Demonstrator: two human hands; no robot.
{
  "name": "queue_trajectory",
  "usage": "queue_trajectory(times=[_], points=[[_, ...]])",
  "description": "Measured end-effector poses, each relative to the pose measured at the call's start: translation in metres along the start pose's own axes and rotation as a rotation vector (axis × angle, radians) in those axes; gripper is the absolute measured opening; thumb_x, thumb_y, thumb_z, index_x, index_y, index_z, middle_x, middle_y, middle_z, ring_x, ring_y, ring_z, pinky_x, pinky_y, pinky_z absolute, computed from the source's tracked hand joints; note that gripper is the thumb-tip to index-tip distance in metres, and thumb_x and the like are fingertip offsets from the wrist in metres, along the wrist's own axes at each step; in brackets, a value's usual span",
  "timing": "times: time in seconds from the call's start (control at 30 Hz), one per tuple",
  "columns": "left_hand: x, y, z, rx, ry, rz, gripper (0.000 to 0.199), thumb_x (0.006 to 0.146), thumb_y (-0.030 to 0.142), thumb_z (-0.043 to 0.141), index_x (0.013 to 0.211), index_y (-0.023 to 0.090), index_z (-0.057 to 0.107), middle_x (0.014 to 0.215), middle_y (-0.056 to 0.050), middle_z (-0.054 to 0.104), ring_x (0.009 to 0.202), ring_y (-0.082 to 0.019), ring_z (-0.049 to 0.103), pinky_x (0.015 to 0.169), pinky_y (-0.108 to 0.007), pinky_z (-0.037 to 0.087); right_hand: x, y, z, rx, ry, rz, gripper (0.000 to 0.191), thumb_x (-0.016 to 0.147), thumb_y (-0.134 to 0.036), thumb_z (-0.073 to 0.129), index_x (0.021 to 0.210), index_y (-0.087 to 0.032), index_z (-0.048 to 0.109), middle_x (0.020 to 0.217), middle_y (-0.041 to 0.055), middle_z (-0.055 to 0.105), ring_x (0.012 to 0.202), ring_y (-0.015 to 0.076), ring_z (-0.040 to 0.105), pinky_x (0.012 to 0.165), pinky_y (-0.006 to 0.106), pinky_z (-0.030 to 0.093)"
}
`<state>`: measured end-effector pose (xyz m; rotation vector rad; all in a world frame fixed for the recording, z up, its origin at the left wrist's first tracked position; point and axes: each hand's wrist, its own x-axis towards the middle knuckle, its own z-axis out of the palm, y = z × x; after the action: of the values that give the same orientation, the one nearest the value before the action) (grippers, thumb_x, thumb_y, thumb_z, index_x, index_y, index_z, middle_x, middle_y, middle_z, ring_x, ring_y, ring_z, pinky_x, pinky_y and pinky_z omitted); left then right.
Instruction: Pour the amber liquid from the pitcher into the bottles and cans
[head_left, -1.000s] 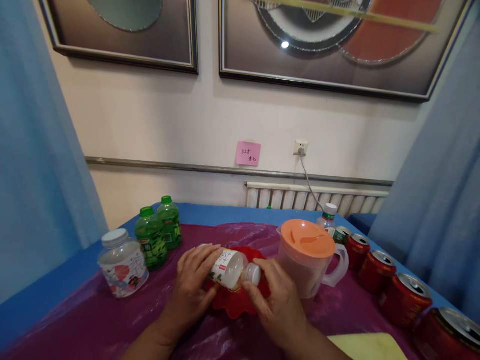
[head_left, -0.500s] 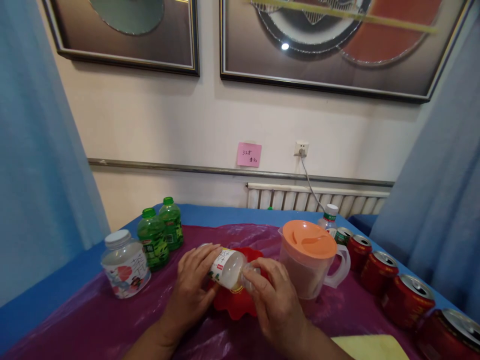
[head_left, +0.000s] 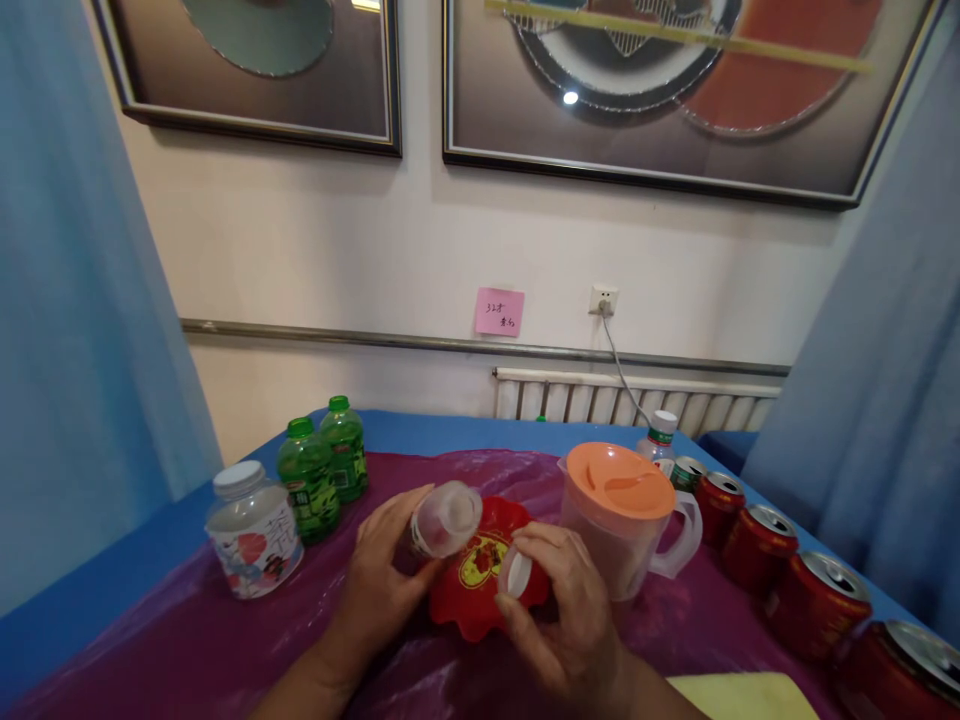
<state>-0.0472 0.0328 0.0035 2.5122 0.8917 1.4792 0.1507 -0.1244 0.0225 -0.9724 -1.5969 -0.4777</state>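
Observation:
My left hand [head_left: 386, 575] is wrapped round a small clear plastic bottle [head_left: 448, 520], tilted so that one end faces me. Between the thumb and fingers of my right hand [head_left: 566, 600] is a cap [head_left: 516, 575] with a white round face, clear of the bottle. Below both hands lies a red scalloped plate [head_left: 469, 615] with a yellow pattern in its middle. A translucent pitcher [head_left: 607, 550] with an orange lid [head_left: 619, 478] stands just beyond my right hand.
Left of my hands stand a wide white-capped jar [head_left: 255, 535] and two green bottles [head_left: 309, 480] [head_left: 345, 450]. Several red cans [head_left: 757, 545] line the right edge, near a white-capped bottle [head_left: 660, 440]. Purple plastic sheeting [head_left: 300, 650] covers the table; a pale yellow board [head_left: 742, 695] lies front right.
The cap has come off the bottle and moved away in my right hand. My left hand has turned the bottle's end toward me, and more of the red plate shows.

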Motion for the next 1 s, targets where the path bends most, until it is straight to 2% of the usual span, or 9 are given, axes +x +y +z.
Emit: queue_trajectory(times=[0.1,0.2,0.3,0.4,0.53,0.7,0.8,0.9,1.0], points=[[0.000,0.006,0.000,-0.153,-0.054,-0.249,0.063,0.076,0.054,0.075,0.128,0.020,0.061,0.123,-0.010,0.074,0.109,-0.030,0.071,0.094,-0.040,0.058,0.005,-0.008,0.000,0.081,-0.084,0.001,0.042,0.090,-0.022,0.061,0.130,-0.017,0.049,0.111,0.0116,0.067,0.098,0.0240,0.066,0.084,0.041,0.054],[0.002,0.011,0.001,-0.296,-0.124,-0.403,0.064,0.073,0.056,0.074,0.122,0.016,0.063,0.116,-0.012,0.077,0.103,-0.031,0.073,0.089,-0.041,0.060,0.003,-0.016,0.006,0.142,-0.279,0.034,0.029,0.090,-0.034,0.062,0.114,-0.020,0.053,0.094,0.0052,0.070,0.080,0.0201,0.066,0.072,0.035,0.053],[0.004,0.014,0.003,-0.354,-0.153,-0.438,0.062,0.071,0.054,0.074,0.118,0.016,0.064,0.111,-0.012,0.078,0.098,-0.031,0.075,0.087,-0.042,0.061,-0.011,-0.021,0.016,0.102,-0.486,0.052,0.031,0.088,-0.049,0.064,0.100,-0.022,0.056,0.085,0.0021,0.069,0.074,0.0185,0.064,0.068,0.031,0.052],[0.006,0.017,0.004,-0.343,-0.174,-0.425,0.057,0.070,0.051,0.075,0.115,0.017,0.065,0.109,-0.010,0.078,0.094,-0.029,0.075,0.085,-0.042,0.062,-0.036,-0.017,0.027,0.017,-0.671,-0.003,0.040,0.085,-0.061,0.067,0.095,-0.024,0.057,0.083,-0.0001,0.069,0.072,0.0182,0.064,0.064,0.028,0.050],[0.006,0.019,0.005,-0.303,-0.222,-0.383,0.052,0.070,0.050,0.075,0.110,0.019,0.067,0.107,-0.009,0.078,0.093,-0.029,0.075,0.085,-0.043,0.062,-0.078,-0.003,0.033,-0.124,-0.769,-0.096,0.055,0.078,-0.079,0.062,0.085,-0.025,0.057,0.073,-0.0014,0.069,0.063,0.0175,0.061,0.058,0.027,0.047],[0.007,0.017,0.010,-0.370,-0.264,-0.400,0.067,0.071,0.049,0.076,0.126,0.018,0.057,0.116,-0.011,0.076,0.101,-0.029,0.075,0.090,-0.043,0.061,-0.114,0.018,0.020,-0.239,-0.789,-0.028,0.055,0.080,-0.078,0.062,0.078,-0.024,0.056,0.070,0.0008,0.068,0.062,0.0184,0.060,0.062,0.030,0.048],[0.006,0.015,0.013,-0.390,-0.289,-0.418,0.069,0.070,0.050,0.077,0.128,0.017,0.056,0.119,-0.013,0.076,0.105,-0.030,0.074,0.094,-0.047,0.060,-0.116,0.017,0.003,-0.241,-0.771,0.009,0.054,0.076,-0.075,0.070,0.084,-0.023,0.057,0.086,0.0031,0.071,0.073,0.0198,0.064,0.068,0.030,0.050],[0.004,0.013,0.016,-0.412,-0.308,-0.392,0.069,0.072,0.051,0.077,0.129,0.018,0.056,0.120,-0.013,0.075,0.107,-0.030,0.073,0.097,-0.048,0.059,-0.108,0.006,-0.026,-0.198,-0.572,0.075,0.047,0.081,-0.063,0.072,0.099,-0.022,0.058,0.108,0.0075,0.069,0.091,0.0229,0.065,0.078,0.032,0.053],[0.001,0.008,0.021,-0.411,-0.298,-0.371,0.071,0.071,0.052,0.077,0.131,0.019,0.056,0.122,-0.013,0.074,0.108,-0.030,0.073,0.098,-0.048,0.058,-0.091,0.005,-0.065,-0.216,-0.234,0.238,0.028,0.093,-0.039,0.063,0.114,-0.022,0.056,0.118,0.0109,0.062,0.110,0.0261,0.061,0.092,0.039,0.052]])
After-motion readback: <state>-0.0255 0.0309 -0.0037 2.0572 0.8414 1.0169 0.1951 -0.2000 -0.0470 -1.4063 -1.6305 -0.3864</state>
